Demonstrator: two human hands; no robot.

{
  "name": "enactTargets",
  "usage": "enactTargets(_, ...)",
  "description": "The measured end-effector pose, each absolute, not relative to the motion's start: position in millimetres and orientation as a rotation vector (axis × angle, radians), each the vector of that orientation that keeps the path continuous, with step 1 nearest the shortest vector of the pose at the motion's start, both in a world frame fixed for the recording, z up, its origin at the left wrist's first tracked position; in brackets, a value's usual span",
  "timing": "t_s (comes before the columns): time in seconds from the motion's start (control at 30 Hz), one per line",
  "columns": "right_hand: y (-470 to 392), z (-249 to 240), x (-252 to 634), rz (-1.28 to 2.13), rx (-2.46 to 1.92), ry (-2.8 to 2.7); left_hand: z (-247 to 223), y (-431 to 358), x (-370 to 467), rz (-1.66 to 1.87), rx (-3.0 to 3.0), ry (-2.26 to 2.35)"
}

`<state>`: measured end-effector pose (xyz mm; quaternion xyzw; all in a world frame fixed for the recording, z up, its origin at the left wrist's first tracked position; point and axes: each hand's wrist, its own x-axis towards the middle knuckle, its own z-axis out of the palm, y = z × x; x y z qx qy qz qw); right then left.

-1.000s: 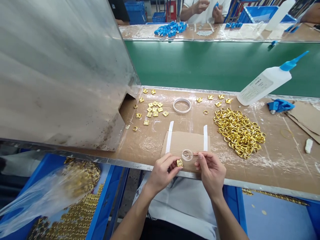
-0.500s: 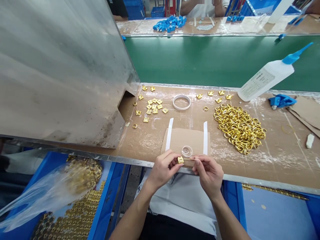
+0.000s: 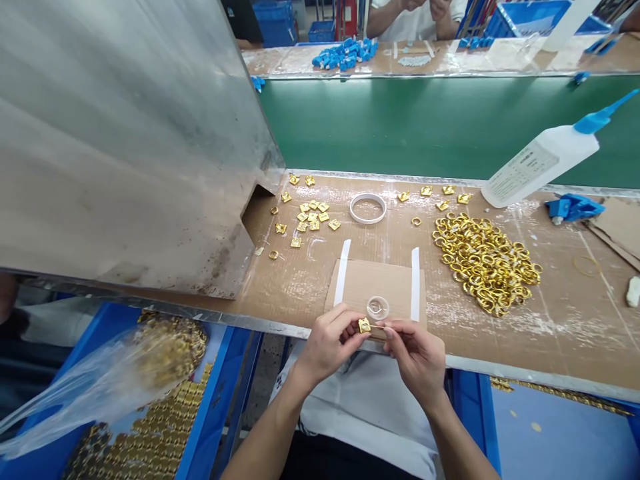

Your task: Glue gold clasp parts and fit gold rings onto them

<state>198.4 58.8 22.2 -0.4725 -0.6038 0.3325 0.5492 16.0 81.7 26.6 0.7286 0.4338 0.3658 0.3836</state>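
Between its thumb and fingers my left hand [image 3: 333,343] pinches a small square gold piece [image 3: 364,325]. A thin stick [image 3: 378,327] is gripped in the fingertips of my right hand [image 3: 416,357], and its end meets the gold piece. Just beyond the hands a small clear round dish [image 3: 378,307] sits on a cardboard sheet [image 3: 385,277] with white tape strips at its sides. To the right lies a heap of gold rings [image 3: 487,263]. A cluster of square gold pieces [image 3: 313,217] lies to the left, near a white tape ring [image 3: 368,209].
A metal panel [image 3: 125,147] stands on the left. A white bottle with a blue nozzle [image 3: 543,163] leans at the back right, near a blue clamp [image 3: 574,208]. Blue trays [image 3: 220,387] flank my lap. Past the green belt [image 3: 400,123], another person's arms show.
The view has shifted slightly, so the bench things appear a little lower and further right. Both hands keep hold of the gold piece and the stick, with little movement.
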Motion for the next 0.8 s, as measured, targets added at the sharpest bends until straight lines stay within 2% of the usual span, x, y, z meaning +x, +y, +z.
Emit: enactTargets(0.8,59.0,24.8,196.7,0.768,-1.104,-1.482,29.7,81.3,15.9,0.927,1.861,1.096)
